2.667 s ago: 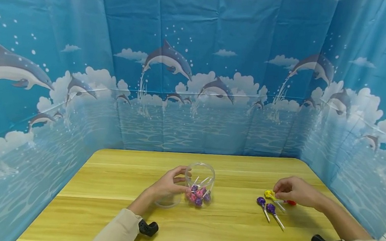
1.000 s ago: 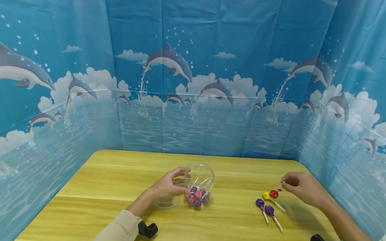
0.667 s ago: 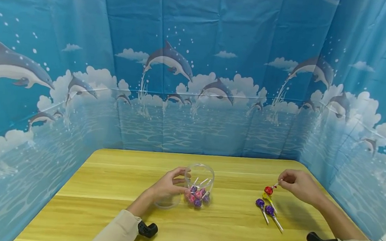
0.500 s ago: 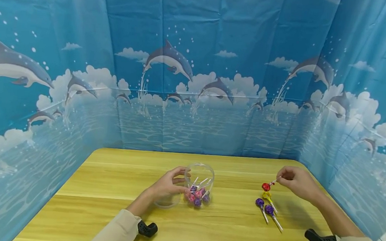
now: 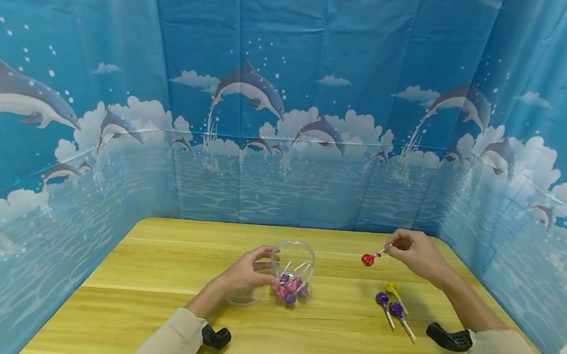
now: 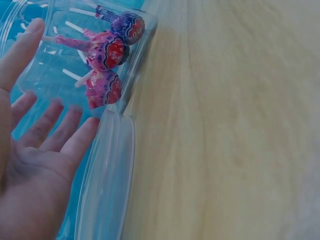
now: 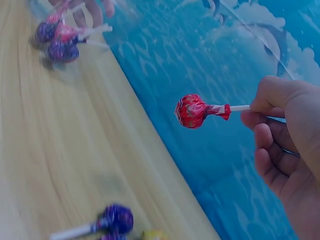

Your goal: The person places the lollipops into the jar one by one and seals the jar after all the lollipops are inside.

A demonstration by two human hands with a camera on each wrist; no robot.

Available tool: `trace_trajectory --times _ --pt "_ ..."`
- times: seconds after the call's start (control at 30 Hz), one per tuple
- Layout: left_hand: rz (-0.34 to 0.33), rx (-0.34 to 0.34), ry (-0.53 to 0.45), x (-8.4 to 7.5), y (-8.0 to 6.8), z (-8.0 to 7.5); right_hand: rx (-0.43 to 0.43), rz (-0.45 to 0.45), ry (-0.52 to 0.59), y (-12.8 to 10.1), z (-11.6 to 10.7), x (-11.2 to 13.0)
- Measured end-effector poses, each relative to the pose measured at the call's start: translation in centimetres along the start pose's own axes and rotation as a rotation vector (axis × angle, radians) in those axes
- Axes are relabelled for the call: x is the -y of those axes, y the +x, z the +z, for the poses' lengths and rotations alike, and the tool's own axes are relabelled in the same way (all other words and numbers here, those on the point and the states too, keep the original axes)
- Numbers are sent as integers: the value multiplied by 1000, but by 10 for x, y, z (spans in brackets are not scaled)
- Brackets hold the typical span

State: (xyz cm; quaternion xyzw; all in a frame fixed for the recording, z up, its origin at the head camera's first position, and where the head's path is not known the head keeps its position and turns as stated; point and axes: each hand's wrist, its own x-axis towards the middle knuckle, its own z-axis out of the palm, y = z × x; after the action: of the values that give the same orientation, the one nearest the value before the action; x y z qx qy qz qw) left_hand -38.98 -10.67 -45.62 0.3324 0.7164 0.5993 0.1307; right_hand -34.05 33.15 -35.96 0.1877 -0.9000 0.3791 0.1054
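My right hand [image 5: 417, 257] pinches the white stick of a red-wrapped lollipop [image 5: 368, 260] between thumb and fingertips, its candy end held above the table. In the right wrist view the red lollipop [image 7: 191, 111] points away from the fingers. My left hand [image 5: 247, 273] spreads thumb and fairly straight fingers at the side of a clear round jar [image 5: 294, 252], fingertips right at its wall. Inside the jar lie several pink and purple lollipops [image 5: 290, 298], sticks upward. The left wrist view shows the left palm [image 6: 40, 175] and pink lollipops [image 6: 106, 50] through the plastic.
A clear round lid [image 5: 244, 303] lies under the left hand, beside the jar. On the right of the wooden table [image 5: 174, 325] lie a yellow lollipop [image 5: 392, 289] and two purple lollipops [image 5: 396, 309]. A blue dolphin-print curtain [image 5: 283, 182] surrounds the table's back and sides.
My right hand has picked up the red lollipop from beside the yellow one and carried it up and left toward the jar. The yellow lollipop has turned slightly. The left hand stays put.
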Motion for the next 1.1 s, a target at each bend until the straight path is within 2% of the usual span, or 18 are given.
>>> trace_trajectory --times 0.2,0.6,0.87,1.1 --pt "-9 -6 6 2 -1 0 19 -29 96 19 9 20" --pt "8 -9 -7 0 -1 1 69 -106 188 50 36 61" --pt "4 -5 4 -1 0 -1 118 -183 184 66 58 83" --pt "-7 -8 -12 -2 -1 2 202 -234 121 79 80 93"
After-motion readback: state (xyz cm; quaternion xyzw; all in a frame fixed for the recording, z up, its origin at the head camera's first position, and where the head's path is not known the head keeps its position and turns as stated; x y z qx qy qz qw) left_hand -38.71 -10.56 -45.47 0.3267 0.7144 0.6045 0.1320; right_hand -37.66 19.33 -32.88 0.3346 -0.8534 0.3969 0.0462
